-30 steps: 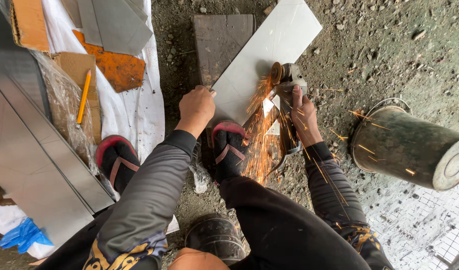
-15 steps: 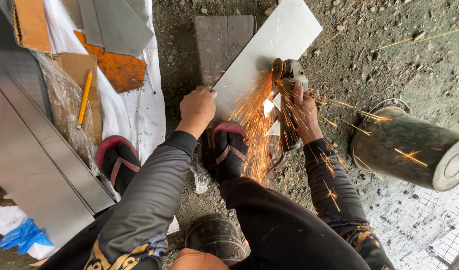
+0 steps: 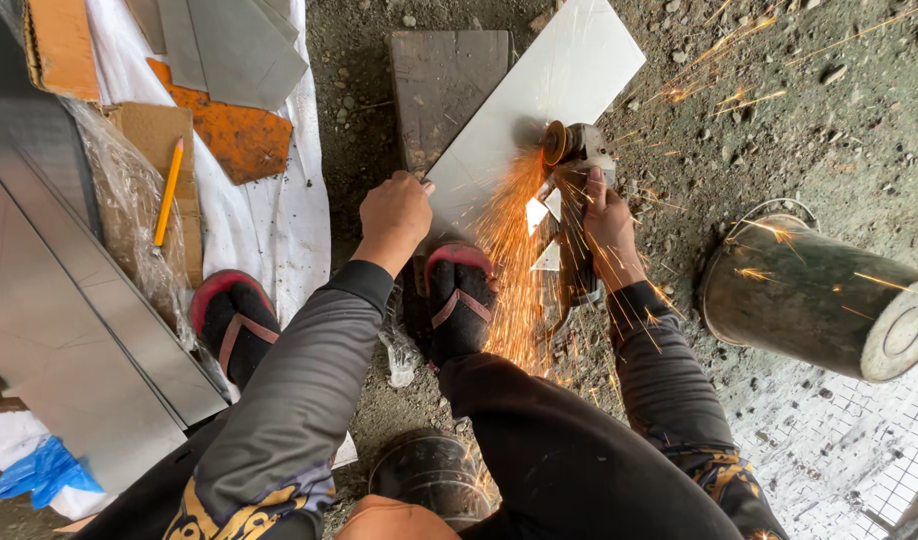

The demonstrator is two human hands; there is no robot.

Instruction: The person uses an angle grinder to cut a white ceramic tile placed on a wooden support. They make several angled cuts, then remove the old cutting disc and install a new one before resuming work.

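Observation:
My right hand (image 3: 607, 222) grips an angle grinder (image 3: 571, 148) whose disc bites into the edge of a light grey metal sheet (image 3: 539, 95). Orange sparks (image 3: 514, 260) spray down toward my legs and up to the right. My left hand (image 3: 394, 210) presses on the near corner of the sheet, which lies across a dark wooden board (image 3: 449, 90). My right foot in a red-trimmed sandal (image 3: 459, 300) rests on the sheet's lower end. Small cut-off metal pieces (image 3: 541, 215) lie beside the grinder.
A dented metal bucket (image 3: 809, 300) lies on its side at the right. Long metal strips (image 3: 59, 330), cardboard with a yellow pencil (image 3: 169, 192) and a white cloth (image 3: 269, 220) fill the left. My left foot (image 3: 234, 320) is beside them. Wire mesh (image 3: 879, 460) lies at the bottom right.
The spark shower has grown and now streams further up to the right. The grinder has crept slightly along the sheet's edge. My left hand has stayed in place.

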